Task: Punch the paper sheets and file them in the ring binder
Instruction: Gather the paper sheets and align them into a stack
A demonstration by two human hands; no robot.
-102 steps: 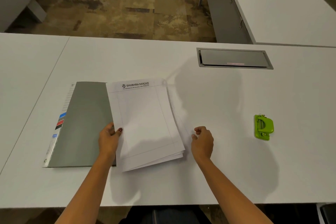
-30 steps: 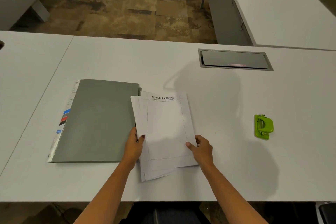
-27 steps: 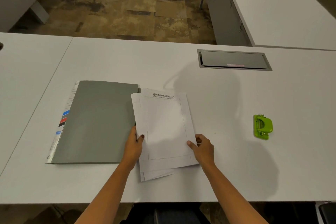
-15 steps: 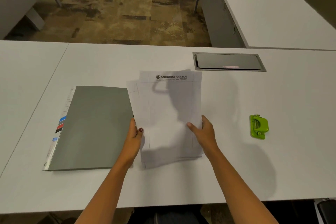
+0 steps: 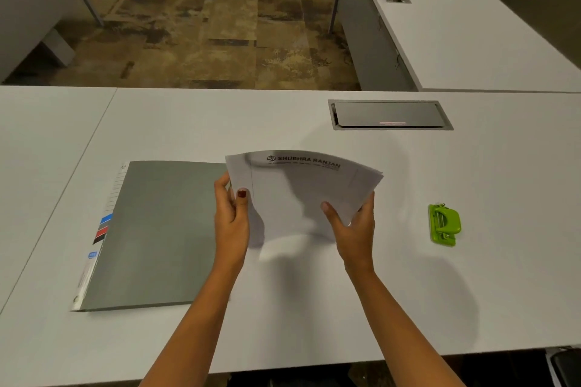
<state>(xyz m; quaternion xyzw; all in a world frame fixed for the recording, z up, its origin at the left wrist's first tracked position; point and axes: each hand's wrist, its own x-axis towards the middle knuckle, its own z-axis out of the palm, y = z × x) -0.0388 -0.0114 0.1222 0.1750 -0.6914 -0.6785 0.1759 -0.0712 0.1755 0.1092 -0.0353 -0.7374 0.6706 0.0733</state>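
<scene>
A stack of white letterhead paper sheets [image 5: 295,195] is held up off the white desk, bowed into an arch. My left hand [image 5: 231,214] grips its left edge and my right hand [image 5: 353,223] grips its lower right edge. The closed grey ring binder [image 5: 160,229] lies flat on the desk just left of my left hand, spine with coloured tabs toward the left. A small green hole punch [image 5: 444,224] sits on the desk well to the right of my right hand.
A grey cable hatch [image 5: 390,115] is set into the white desk [image 5: 471,292] beyond the sheets. A seam between desk panels runs along the far left. A second desk [image 5: 456,34] stands at the back right, carpeted floor lies beyond.
The sheets, earlier lying on the desk beside the binder, have been lifted by both hands and now bow upward. Binder and punch have not moved.
</scene>
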